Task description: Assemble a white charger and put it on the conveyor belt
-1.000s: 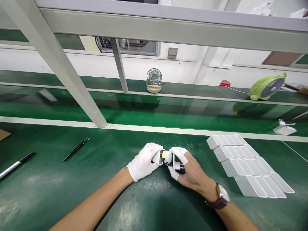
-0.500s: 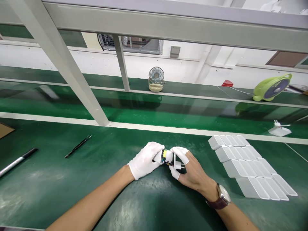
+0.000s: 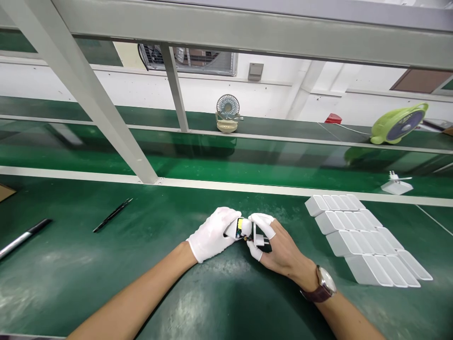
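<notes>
My left hand (image 3: 214, 234), in a white glove, is closed on a white plastic housing (image 3: 231, 230) at the middle of the green table. A small circuit board with a yellow part (image 3: 240, 224) shows at the housing's open end. My right hand (image 3: 272, 241), with white covers on the thumb and a finger and a watch at the wrist, grips a white plug piece (image 3: 259, 240) with two metal prongs beside the board. The two pieces are close together; my fingers partly hide where they meet.
Rows of white housings (image 3: 368, 241) lie on the right. Black tweezers (image 3: 112, 215) and a black-and-silver tool (image 3: 24, 240) are on the left. Behind the pale table edge (image 3: 226, 187) are a white plug piece (image 3: 397, 186), a small fan (image 3: 227, 113) and a green fan (image 3: 399, 125).
The view has shifted slightly, so the background sits a little higher. Both hands keep their hold on the pieces, with hardly any movement between them.
</notes>
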Demonstrator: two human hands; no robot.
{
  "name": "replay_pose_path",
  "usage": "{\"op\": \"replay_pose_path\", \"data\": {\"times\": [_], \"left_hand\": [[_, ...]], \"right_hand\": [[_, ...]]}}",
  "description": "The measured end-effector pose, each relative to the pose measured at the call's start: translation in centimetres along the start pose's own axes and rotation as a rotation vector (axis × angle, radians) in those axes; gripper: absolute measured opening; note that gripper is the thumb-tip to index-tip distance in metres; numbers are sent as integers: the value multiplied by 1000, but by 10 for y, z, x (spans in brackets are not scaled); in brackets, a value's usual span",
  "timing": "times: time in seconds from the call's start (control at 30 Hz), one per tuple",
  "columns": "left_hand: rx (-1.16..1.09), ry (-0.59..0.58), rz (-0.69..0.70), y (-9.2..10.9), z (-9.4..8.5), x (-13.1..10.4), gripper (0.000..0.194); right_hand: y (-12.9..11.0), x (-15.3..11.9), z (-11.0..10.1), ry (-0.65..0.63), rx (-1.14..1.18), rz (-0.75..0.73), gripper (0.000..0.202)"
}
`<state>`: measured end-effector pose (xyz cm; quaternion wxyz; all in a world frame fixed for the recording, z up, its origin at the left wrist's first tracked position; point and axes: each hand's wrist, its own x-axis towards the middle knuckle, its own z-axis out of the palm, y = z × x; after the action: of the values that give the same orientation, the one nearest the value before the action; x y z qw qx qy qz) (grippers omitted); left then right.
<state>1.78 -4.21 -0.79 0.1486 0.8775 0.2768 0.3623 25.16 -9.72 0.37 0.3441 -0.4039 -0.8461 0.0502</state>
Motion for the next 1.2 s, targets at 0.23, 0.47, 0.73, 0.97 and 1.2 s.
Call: {"op": "replay_pose_path", "data": {"times": [0.23,0.47,0.73,0.97,1.2], "left_hand": [[2,6,23,1,4,0,57],[-57,-110,-61,12,0,0,62],[-165,-155,-346,19,-9,8,19],[-428,-129,-594,23,-19,12,64],[-558,-41,-543,22,-19,10,26]], "right_hand": [[2,-2,4,-24,5,-6,68],[-1,1,5,64,31,22,75],[-3,5,0,135,139,-40,65],[-4,3,5,138,197,-182,57],[2,0,16,99,179,-47,50]]}}
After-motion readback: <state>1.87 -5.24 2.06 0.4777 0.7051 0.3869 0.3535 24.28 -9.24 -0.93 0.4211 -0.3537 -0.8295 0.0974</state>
